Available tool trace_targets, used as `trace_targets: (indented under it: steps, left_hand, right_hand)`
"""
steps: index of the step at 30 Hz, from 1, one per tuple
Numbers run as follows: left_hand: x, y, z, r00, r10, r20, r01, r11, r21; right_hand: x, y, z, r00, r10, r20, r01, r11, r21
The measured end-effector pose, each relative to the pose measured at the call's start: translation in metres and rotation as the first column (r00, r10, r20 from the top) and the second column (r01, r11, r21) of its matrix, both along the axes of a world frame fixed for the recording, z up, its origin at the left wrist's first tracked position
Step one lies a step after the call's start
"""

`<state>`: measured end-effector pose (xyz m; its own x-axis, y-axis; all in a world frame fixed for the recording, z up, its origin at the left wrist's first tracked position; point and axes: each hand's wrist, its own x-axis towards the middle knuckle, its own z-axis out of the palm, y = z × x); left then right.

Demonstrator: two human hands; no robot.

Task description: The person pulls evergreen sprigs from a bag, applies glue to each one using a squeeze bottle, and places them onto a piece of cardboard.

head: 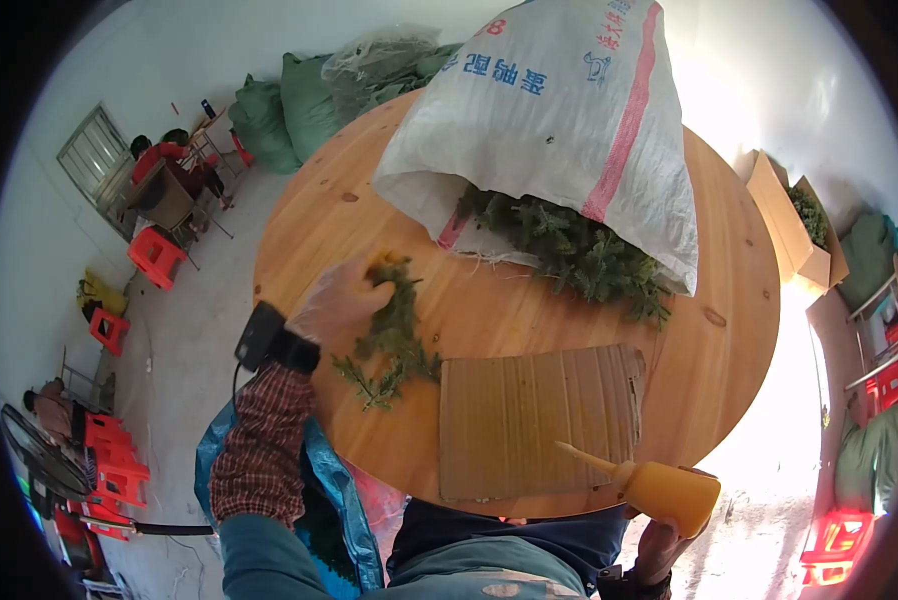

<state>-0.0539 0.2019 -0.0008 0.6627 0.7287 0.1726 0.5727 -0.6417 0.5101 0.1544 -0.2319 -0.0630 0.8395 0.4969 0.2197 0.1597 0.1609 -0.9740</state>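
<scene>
My left hand (pixel 351 292), a dark device strapped at its wrist, is closed on a green artificial fir sprig (pixel 395 315) over the left part of a round wooden table (pixel 719 360). Small sprig tips (pixel 380 386) lie just below it. My right hand (pixel 655 551), at the bottom right past the table's edge, grips a yellow squeeze bottle (pixel 670 495), its long nozzle pointing left over a piece of corrugated cardboard (pixel 531 420). Beyond the cardboard, more fir sprigs (pixel 584 244) spill from the mouth of a white woven sack (pixel 539 142) with printed writing.
Green sacks (pixel 306 105) stand behind the table. An open carton (pixel 786 217) with greenery is at the right. A blue bag (pixel 344 502) hangs below the table's left edge. Red stools (pixel 156 257) and people, one seated at a far table (pixel 207 126), are at the left.
</scene>
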Motion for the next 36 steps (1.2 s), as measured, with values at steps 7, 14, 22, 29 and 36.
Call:
trace_targets:
  steps: [7,14,22,29,36]
  left_hand:
    - [-0.067,-0.018,0.013,0.986,0.019,-0.163,-0.074,0.939,-0.336]
    - [-0.033,-0.024,0.023,0.956,0.193,-0.223,-0.179,0.980,0.082]
    - [0.054,0.031,0.032,0.796,0.246,-0.553,0.137,0.817,0.560]
    - [0.136,0.073,-0.026,0.998,-0.057,0.022,0.048,0.951,0.307]
    - [0.128,0.043,-0.011,0.999,-0.035,-0.010,0.036,0.953,0.301]
  right_hand:
    - [-0.004,0.011,0.000,0.999,0.026,-0.023,-0.026,1.000,0.007]
    - [-0.006,0.014,0.004,1.000,0.003,-0.017,-0.004,0.999,-0.041]
    - [0.003,0.009,-0.014,1.000,-0.014,0.002,0.014,1.000,-0.007]
    - [0.003,0.010,-0.013,0.999,-0.040,-0.018,0.040,0.999,0.000]
    - [0.001,0.006,-0.012,0.996,-0.023,-0.084,0.029,0.997,0.067]
